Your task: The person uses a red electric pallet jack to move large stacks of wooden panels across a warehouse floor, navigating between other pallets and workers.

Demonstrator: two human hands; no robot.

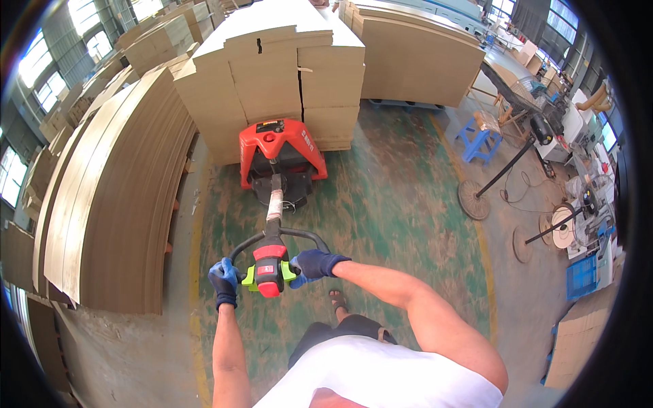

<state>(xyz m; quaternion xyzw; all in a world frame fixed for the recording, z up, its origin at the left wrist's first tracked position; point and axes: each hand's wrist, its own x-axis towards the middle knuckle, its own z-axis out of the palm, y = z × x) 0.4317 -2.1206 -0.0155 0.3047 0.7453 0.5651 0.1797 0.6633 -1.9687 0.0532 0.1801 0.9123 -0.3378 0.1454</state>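
Observation:
Both of my hands, in blue and dark work gloves, grip the handle of a red pallet truck [299, 139]. My left hand [224, 279] is wrapped round the left end of the looped black handle [246, 246]. On its right side my right hand [309, 265] is closed, with its fingers partly hidden. Between them sits the control head [270, 271], red and dark with lime-green parts on both sides. The shaft runs forward to the truck's red body, which stands against a tall stack of tan boards [265, 88].
Long stacked boards [115, 197] line the left side. Another board stack [418, 61] stands at the back right. Along the right are a blue stool [479, 141], stand fans with a round base [474, 200] and a blue crate [581, 277]. Yellow lines edge the worn green floor [408, 224].

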